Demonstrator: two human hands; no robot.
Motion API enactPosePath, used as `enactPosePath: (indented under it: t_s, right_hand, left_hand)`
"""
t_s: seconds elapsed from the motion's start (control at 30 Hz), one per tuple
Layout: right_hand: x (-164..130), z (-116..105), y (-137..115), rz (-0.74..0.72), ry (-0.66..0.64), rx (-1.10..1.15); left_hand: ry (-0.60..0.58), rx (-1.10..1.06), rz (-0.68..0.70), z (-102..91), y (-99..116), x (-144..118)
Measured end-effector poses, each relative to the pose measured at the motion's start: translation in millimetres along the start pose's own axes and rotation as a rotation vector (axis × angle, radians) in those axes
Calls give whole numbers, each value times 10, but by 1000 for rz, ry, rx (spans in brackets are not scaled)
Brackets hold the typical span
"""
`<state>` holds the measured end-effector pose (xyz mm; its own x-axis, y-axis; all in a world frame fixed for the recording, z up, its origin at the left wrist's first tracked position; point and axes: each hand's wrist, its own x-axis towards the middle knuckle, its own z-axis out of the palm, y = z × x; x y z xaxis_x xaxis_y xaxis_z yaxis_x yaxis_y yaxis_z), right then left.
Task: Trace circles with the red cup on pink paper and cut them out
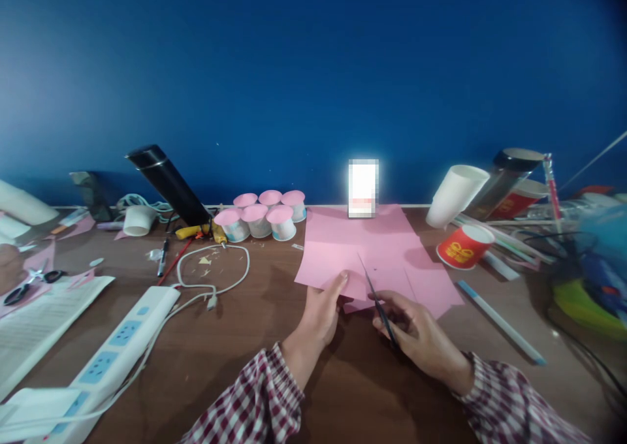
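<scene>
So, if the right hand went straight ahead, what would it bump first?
Probably the pink paper held by the left hand, just ahead of the right hand. Whether it would pass over or under is hard to tell.

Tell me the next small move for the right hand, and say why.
Probably one short, careful snip with the scissors in the right hand: the left hand pinches the pink paper by its near edge, which should help steady it, and the scissors point over the paper, away from the person.
</scene>
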<state>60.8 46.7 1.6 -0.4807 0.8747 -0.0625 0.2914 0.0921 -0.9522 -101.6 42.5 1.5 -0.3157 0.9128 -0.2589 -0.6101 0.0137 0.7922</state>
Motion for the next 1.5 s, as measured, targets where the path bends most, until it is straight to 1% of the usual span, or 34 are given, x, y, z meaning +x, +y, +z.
enactPosePath:
  t_s: [0.17, 0.43, 0.6, 0.83, 1.07, 1.33, 1.5]
  right_hand:
    - [2, 7, 0, -11, 20, 7]
    - [4, 0, -15, -5, 16, -1]
    - [5, 0, -19, -2, 18, 21]
    - [13, 6, 4, 8, 19, 26]
    - [5, -6, 0, 27, -8, 35]
    - [8, -8, -1, 41, 11, 65]
    - [14, -16, -13, 49, -3, 53]
  left_hand:
    - [-14, 3, -1, -4, -8, -5]
    - [-21, -6, 16, -2, -10, -2]
    - [-1, -6, 15, -5, -7, -2]
    - [-34, 5, 39, -19, -26, 11]
    - [-19, 15, 26, 2, 5, -4]
    - [17, -5, 0, 22, 18, -9]
    - [-19, -11, 19, 5, -7, 6]
